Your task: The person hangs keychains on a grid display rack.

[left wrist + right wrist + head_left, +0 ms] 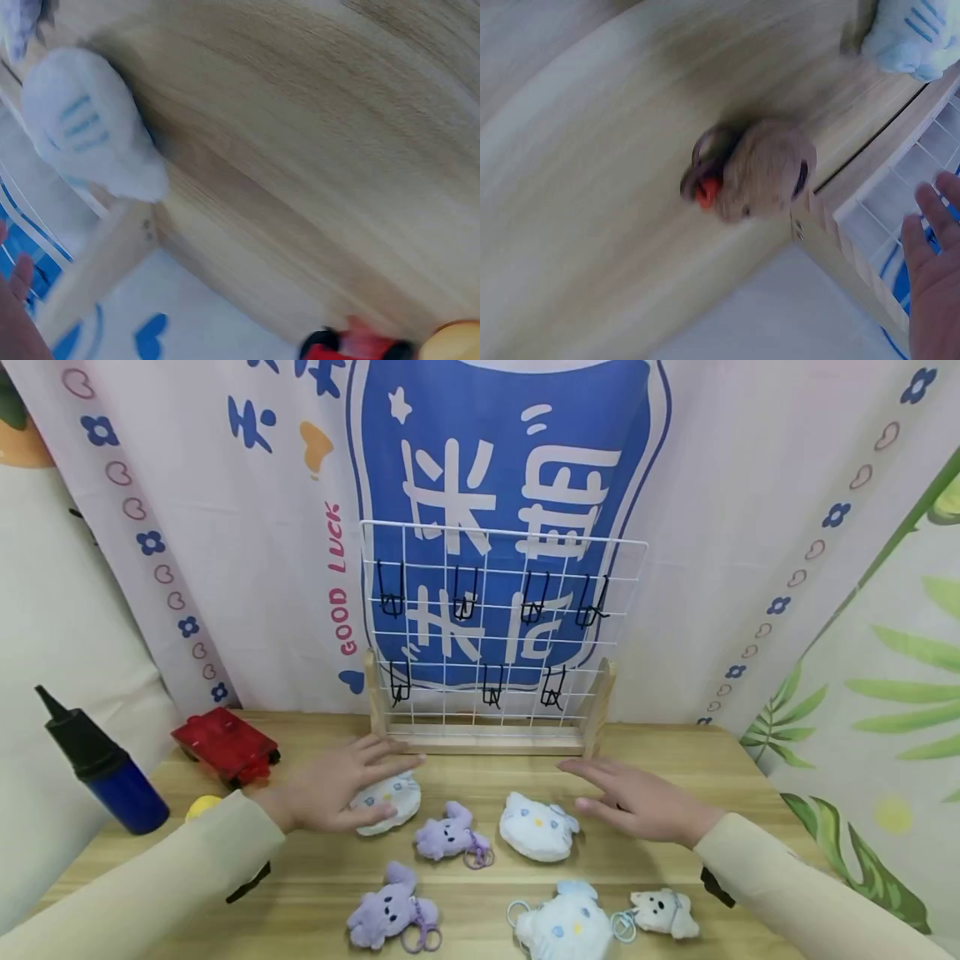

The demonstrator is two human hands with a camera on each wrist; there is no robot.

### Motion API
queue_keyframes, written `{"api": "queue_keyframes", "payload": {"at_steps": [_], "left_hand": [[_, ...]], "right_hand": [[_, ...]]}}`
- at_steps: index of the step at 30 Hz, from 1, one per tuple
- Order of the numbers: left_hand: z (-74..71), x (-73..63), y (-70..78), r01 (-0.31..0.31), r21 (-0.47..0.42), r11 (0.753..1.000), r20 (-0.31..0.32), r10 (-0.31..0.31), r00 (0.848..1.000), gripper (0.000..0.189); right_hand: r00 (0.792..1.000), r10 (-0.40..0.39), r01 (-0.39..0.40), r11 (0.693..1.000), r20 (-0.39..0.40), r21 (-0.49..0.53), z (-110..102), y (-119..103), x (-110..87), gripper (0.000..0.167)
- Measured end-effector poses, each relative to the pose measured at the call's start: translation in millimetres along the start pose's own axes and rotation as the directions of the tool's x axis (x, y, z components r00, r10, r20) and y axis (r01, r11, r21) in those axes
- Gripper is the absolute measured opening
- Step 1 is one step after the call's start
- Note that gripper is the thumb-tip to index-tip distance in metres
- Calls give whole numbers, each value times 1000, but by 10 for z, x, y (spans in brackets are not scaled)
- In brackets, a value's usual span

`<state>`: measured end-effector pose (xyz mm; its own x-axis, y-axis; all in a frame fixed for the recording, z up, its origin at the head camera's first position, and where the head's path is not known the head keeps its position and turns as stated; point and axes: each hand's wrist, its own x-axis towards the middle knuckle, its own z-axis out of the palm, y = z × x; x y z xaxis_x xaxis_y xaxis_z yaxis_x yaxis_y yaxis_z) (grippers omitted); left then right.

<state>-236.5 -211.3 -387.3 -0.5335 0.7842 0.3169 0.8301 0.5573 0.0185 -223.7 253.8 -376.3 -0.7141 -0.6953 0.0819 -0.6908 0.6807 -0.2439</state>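
Note:
My left hand (337, 787) reaches out with its fingers extended over a white plush cat head (405, 804), covering part of it. The left wrist view shows blue whisker lines on this plush (94, 124), apart from the fingers. My right hand (637, 800) stretches toward the rack's right leg, fingers straight and holding nothing. Below it lies a brown plush keychain (769, 172) with a red piece, which the hand hides in the head view. Another white cat plush (538, 828) lies between the hands. A purple plush keychain (450, 832) is beside it.
A white wire grid rack (483, 635) on a wooden base (487, 741) carries several black hooks. Nearer lie a purple plush (386, 914), a white cat plush (562, 931) and a small white dog plush (663, 912). A red toy car (225, 743) and a blue pump (123, 793) stand left.

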Motion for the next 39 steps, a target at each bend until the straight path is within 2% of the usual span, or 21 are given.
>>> {"api": "queue_keyframes", "payload": {"at_steps": [3, 5, 7, 11, 15, 18, 21, 23, 25, 27, 33, 37, 39], "left_hand": [[-23, -45, -81, 133, -36, 990, -31, -134, 990, 53], [-25, -67, -139, 242, -67, 968, -32, -244, 969, 45], [-20, -68, -203, 348, -116, 930, -24, -353, 935, 39], [-7, -24, -331, 488, -251, 836, -21, -508, 861, 31], [28, -5, -431, 585, -325, 743, 10, -615, 788, 32], [72, -6, -470, 639, -386, 665, 90, -662, 744, 46], [113, 6, -479, 656, -467, 593, 190, -657, 729, 65], [139, 28, -480, 656, -522, 545, 244, -642, 727, 73], [161, 59, -477, 646, -558, 521, 265, -626, 734, 75], [183, 98, -472, 648, -577, 497, 276, -627, 728, 76], [213, 183, -435, 653, -605, 455, 283, -644, 711, 75], [238, 193, -441, 646, -612, 456, 290, -631, 719, 73], [265, 197, -449, 652, -612, 448, 300, -631, 715, 71]], "right_hand": [[997, 52, -57, 994, 58, 96, 15, 8, 70, 50], [996, 50, -59, 989, 71, 134, 52, 16, 132, 45], [997, 38, -50, 983, 69, 174, 97, 22, 203, 40], [995, 57, -77, 961, 82, 266, 182, 23, 370, 35], [990, 72, -108, 937, 121, 332, 270, 12, 516, 29], [986, 64, -118, 922, 156, 369, 342, 8, 575, 26], [977, 69, -149, 900, 204, 410, 396, -3, 595, 26], [969, 78, -174, 890, 235, 421, 418, -12, 598, 28], [964, 91, -191, 889, 249, 416, 429, -28, 597, 30], [965, 97, -191, 898, 246, 396, 437, -46, 596, 31], [979, 116, -165, 932, 164, 323, 482, -110, 572, 32], [977, 163, -199, 933, 140, 299, 495, -121, 549, 30], [976, 172, -205, 933, 134, 296, 496, -131, 543, 28]]}}
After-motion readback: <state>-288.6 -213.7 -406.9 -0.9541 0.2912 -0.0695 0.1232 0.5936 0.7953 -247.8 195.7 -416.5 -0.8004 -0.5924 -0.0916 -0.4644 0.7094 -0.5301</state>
